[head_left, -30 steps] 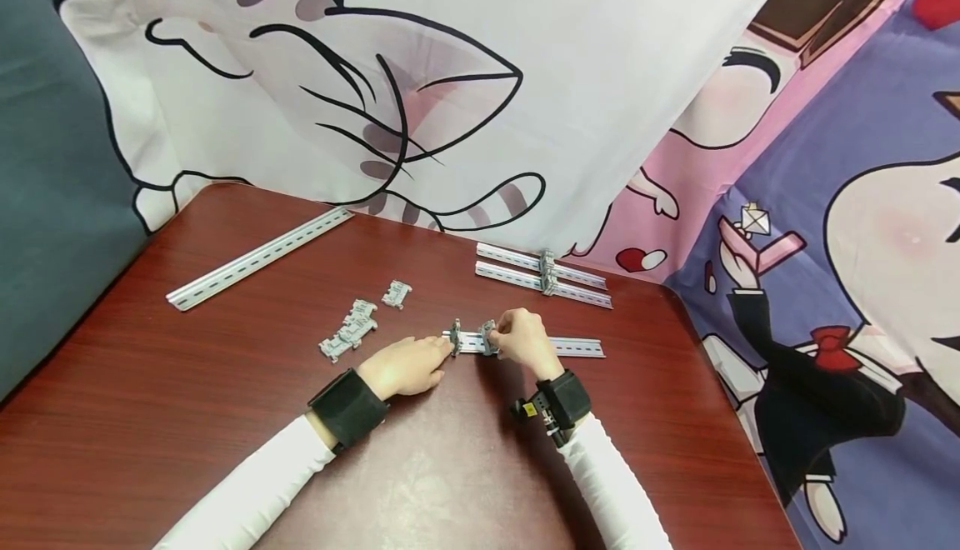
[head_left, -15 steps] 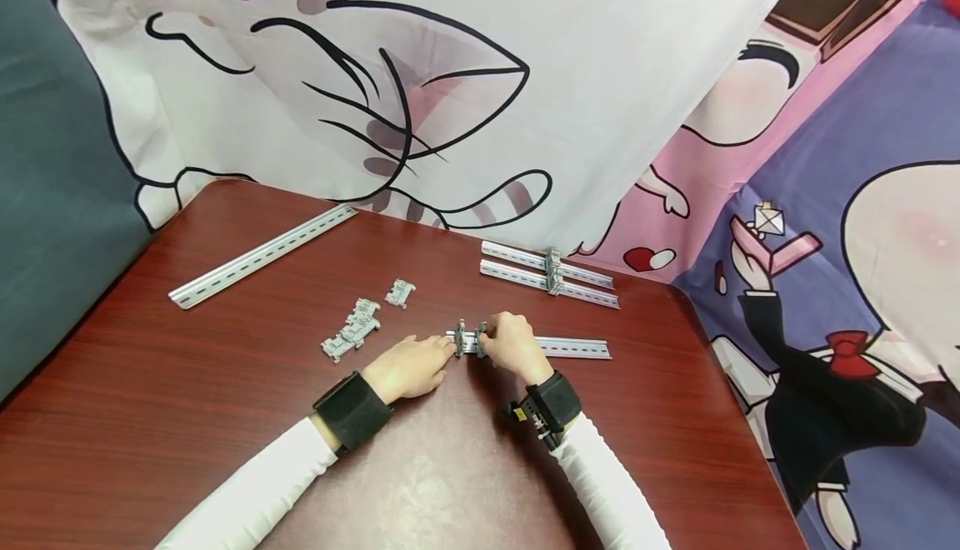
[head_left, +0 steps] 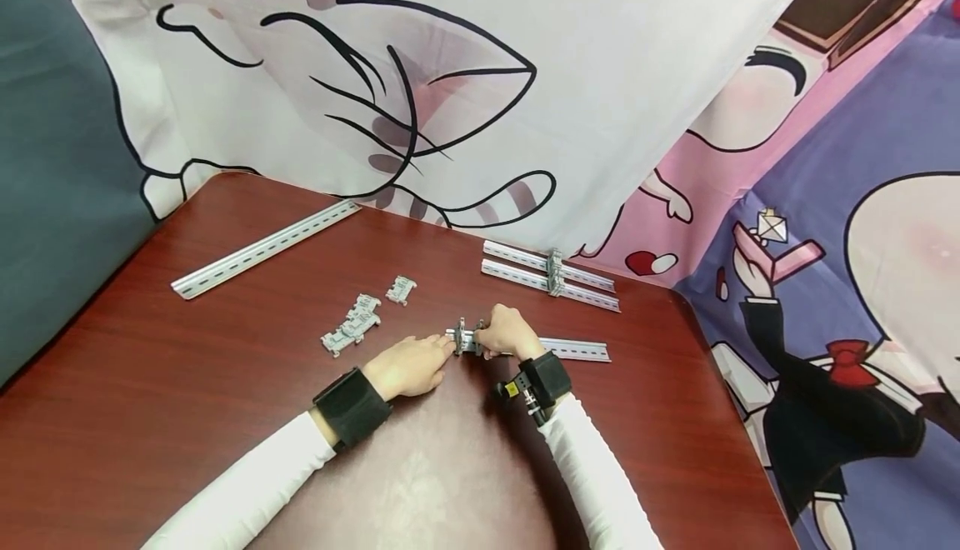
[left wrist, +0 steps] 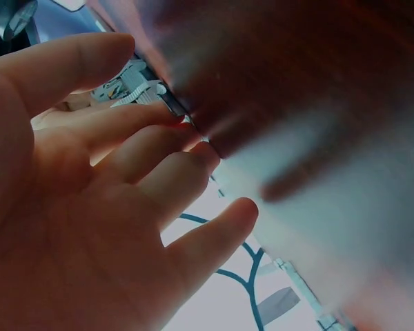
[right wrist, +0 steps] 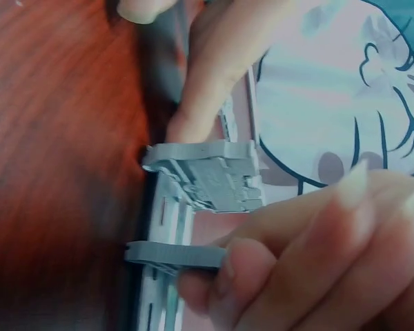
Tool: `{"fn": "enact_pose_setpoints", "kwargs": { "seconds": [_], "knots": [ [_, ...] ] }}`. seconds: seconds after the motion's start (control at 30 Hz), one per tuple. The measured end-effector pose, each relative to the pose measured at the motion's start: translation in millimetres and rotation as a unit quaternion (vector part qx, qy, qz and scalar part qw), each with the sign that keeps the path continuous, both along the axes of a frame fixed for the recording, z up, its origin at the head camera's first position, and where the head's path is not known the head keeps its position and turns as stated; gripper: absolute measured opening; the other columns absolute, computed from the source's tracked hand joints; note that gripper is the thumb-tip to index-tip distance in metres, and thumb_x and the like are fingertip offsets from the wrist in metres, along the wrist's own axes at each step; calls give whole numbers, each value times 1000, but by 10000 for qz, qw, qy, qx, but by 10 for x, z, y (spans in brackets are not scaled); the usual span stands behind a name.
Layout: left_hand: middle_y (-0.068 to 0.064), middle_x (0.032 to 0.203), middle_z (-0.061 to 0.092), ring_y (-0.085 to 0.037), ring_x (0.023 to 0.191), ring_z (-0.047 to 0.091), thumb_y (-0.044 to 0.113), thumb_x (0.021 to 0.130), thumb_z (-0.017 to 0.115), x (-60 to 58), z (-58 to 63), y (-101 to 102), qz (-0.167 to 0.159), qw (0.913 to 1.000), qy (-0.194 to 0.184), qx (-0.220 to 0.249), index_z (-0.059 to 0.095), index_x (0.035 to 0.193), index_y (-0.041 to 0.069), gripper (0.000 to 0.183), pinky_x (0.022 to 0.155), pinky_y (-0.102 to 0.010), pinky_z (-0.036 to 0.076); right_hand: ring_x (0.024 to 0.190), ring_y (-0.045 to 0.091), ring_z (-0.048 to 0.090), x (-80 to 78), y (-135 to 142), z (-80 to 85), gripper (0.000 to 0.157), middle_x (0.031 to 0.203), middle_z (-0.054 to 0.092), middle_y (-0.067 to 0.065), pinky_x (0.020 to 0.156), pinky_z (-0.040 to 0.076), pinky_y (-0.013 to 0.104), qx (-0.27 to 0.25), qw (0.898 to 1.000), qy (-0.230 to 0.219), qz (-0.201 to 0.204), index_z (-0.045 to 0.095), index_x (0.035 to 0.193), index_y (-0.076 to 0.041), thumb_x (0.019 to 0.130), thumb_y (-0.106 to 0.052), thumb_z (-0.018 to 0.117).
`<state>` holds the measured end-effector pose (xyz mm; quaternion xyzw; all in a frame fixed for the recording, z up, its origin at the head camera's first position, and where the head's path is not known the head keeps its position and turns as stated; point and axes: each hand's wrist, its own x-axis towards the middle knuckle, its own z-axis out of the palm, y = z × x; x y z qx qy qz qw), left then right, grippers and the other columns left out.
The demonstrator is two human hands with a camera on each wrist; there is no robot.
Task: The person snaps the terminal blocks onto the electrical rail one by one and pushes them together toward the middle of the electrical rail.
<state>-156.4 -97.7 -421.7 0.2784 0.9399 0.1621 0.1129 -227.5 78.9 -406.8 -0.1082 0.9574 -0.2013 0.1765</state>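
A slotted metal DIN rail [head_left: 577, 349] lies on the table in front of both hands. Two grey terminal blocks stand across it near its left end. My right hand [head_left: 512, 332] pinches the nearer terminal block [right wrist: 172, 254] between thumb and fingers, its lower edge at the rail. The other terminal block [right wrist: 210, 172] stands a small gap away, beside my left hand. My left hand [head_left: 408, 364] lies with fingers extended, fingertips at the rail's left end and right by that block. In the left wrist view the fingers [left wrist: 176, 179] are loosely straight and partly cover the blocks.
Several loose grey terminal blocks [head_left: 352, 324] lie left of the hands, with a single block [head_left: 401, 290] just beyond. A long rail [head_left: 266, 250] lies at the back left. Two parallel rails [head_left: 513, 273] bridged by blocks [head_left: 555, 273] lie at the back right, near the printed curtain.
My right hand has moved left along the rail with its terminal block, narrowing the gap to the other block. My left hand stays at the rail's end. The head view has shifted slightly.
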Motion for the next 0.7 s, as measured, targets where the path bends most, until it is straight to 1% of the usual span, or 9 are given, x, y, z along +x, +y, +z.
{"fn": "enact_pose_setpoints", "kwargs": {
  "seconds": [0.13, 0.33, 0.4, 0.43, 0.5, 0.57, 0.6, 0.63, 0.7],
  "knots": [
    [-19, 148, 44, -32, 139, 41, 14, 96, 56, -53, 4, -19, -8, 9996, -291, -68, 45, 142, -2, 50, 111, -54, 33, 36, 5, 50, 7, 4, -7, 31, 40, 51, -7, 43, 39, 18, -4, 9998, 206, 71, 65, 52, -9, 83, -10, 60],
    [-21, 150, 41, -32, 141, 37, 15, 96, 56, -53, -28, -6, -143, 9987, -470, -123, 41, 144, -4, 53, 112, -53, 32, 40, 10, 56, 75, 35, -57, 34, 41, 51, -7, 43, 39, 19, -123, 9991, 395, 42, 62, 51, -10, 85, -10, 60],
    [-22, 150, 41, -33, 141, 37, 14, 96, 56, -63, -18, -18, -207, 9984, -526, -83, 42, 143, -4, 52, 113, -51, 32, 41, 13, 59, 95, 46, -75, 33, 41, 51, -6, 43, 41, 20, -252, 9988, 416, -34, 62, 53, -9, 86, -10, 61],
    [-20, 145, 47, -32, 137, 44, 14, 95, 56, -71, -7, -31, -209, 9987, -466, -48, 47, 139, -3, 48, 109, -50, 36, 41, 13, 59, 107, 51, -83, 33, 42, 51, -5, 44, 41, 20, -309, 9986, 421, -81, 62, 54, -9, 86, -11, 60],
    [-17, 127, 62, -32, 120, 59, 14, 95, 57, -96, 29, -62, -86, 9999, -97, 76, 61, 123, 1, 32, 95, -48, 48, 42, 13, 60, 137, 56, -97, 33, 42, 52, -5, 46, 42, 20, -399, 9981, 444, -148, 61, 55, -10, 88, -12, 59],
    [-12, 100, 70, -29, 93, 68, 14, 92, 59, -136, 66, -98, 256, 9969, 673, 312, 69, 99, 5, 14, 73, -45, 54, 41, 11, 59, 173, 61, -105, 33, 43, 53, -5, 48, 43, 20, -510, 9970, 520, -261, 59, 56, -11, 88, -12, 57],
    [-9, 87, 69, -27, 81, 67, 13, 91, 60, -159, 85, -115, 540, 9919, 1056, 453, 68, 87, 8, 10, 64, -43, 52, 41, 10, 58, 193, 63, -109, 34, 44, 53, -4, 48, 43, 20, -550, 9964, 556, -331, 58, 55, -11, 89, -13, 57],
    [-6, 75, 66, -26, 69, 65, 13, 89, 62, -183, 97, -134, 871, 9840, 1437, 595, 66, 77, 11, 13, 56, -41, 50, 40, 9, 57, 215, 63, -112, 34, 44, 54, -4, 48, 43, 20, -593, 9957, 605, -375, 56, 55, -12, 89, -12, 56],
    [-6, 66, 63, -27, 60, 62, 11, 87, 63, -239, 108, -175, 1489, 9659, 1942, 849, 65, 69, 11, 18, 50, -40, 47, 38, 7, 56, 253, 56, -126, 35, 45, 55, -3, 47, 44, 21, -709, 9938, 743, -433, 54, 54, -12, 89, -12, 55]
  ]
}}
